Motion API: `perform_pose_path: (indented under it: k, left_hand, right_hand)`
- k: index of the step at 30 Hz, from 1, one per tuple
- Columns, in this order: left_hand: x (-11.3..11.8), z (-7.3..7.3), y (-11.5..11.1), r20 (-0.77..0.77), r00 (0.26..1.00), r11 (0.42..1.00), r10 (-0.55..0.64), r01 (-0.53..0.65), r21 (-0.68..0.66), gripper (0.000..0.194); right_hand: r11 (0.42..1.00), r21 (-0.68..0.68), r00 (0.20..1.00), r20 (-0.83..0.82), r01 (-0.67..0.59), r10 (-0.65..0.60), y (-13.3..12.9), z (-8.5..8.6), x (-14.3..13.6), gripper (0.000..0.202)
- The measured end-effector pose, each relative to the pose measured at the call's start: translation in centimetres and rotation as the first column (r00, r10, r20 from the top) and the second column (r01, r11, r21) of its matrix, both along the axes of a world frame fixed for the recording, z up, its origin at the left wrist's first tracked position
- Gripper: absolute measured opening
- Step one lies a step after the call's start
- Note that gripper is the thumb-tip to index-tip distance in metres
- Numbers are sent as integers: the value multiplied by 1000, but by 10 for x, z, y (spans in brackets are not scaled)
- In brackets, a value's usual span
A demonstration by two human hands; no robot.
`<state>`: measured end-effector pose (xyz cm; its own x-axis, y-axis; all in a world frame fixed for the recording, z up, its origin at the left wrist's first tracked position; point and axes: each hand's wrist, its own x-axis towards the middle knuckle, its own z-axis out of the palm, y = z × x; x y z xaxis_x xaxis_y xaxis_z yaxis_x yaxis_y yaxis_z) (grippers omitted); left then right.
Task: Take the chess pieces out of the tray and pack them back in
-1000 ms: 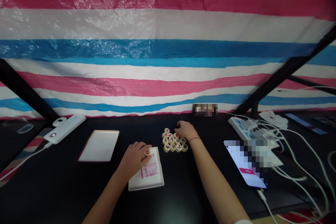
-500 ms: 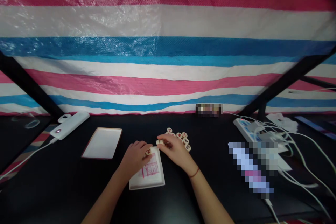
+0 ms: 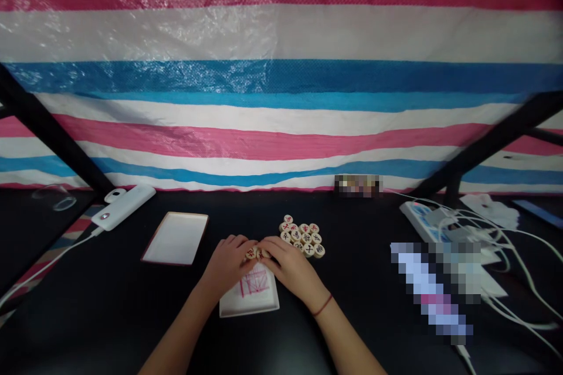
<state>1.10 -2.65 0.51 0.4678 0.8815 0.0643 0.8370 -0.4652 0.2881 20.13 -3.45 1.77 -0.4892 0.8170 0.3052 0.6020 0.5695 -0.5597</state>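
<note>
Both my hands meet over the far end of a shallow white box (image 3: 250, 307), which has a sheet with a pink line grid (image 3: 255, 282) inside. My left hand (image 3: 229, 261) has its fingers closed on a round xiangqi piece (image 3: 251, 253) with a red character. Beside it, my right hand (image 3: 285, 261) grips another xiangqi piece (image 3: 263, 254), partly hidden by the fingers. Just beyond the right hand, several more xiangqi pieces (image 3: 307, 237) with red or black characters lie grouped on the black table.
An open box lid (image 3: 176, 238) with a white inside lies to the left. A white power bank (image 3: 124, 207) with a cable is at the back left. On the right are a power strip (image 3: 417, 220), tangled white cables (image 3: 519, 258) and a blurred-out device (image 3: 431, 293).
My right hand has moved from near the piece group to the box, bringing a piece beside the left hand's one. More of the grouped pieces now show. The view has shifted slightly.
</note>
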Motion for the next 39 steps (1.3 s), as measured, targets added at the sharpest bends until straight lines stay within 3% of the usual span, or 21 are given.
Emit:
perform_pose_path:
  k: [5, 10, 18, 24, 28, 39]
  left_hand:
    - [-1, -2, 1, -12, 1000, 999, -12, 13, 31, 29]
    - [-3, -4, 2, 10, 999, 999, -32, 32, 28, 33]
    - [0, -1, 2, -29, 999, 1000, -18, 18, 3, 37]
    - [8, 1, 0, -57, 998, 999, -27, 28, 23, 41]
    - [14, 1, 0, -62, 996, 997, -63, 65, 45, 28]
    - [15, -5, 1, -38, 997, 996, -64, 67, 63, 24]
  right_hand:
    - [999, 30, 1000, -6, 27, -27, 0, -5, -2, 13]
    - [998, 64, 1000, 14, -20, 19, 1, -10, -4, 15]
    - [998, 54, 994, 102, 29, -34, 0, -7, -3, 20]
    - [997, 70, 998, -53, 28, -24, -1, 1, -4, 16]
    - [989, 123, 984, -165, 85, -64, -1, 2, -2, 14]
    - [980, 115, 967, -217, 161, -134, -1, -6, -1, 18]
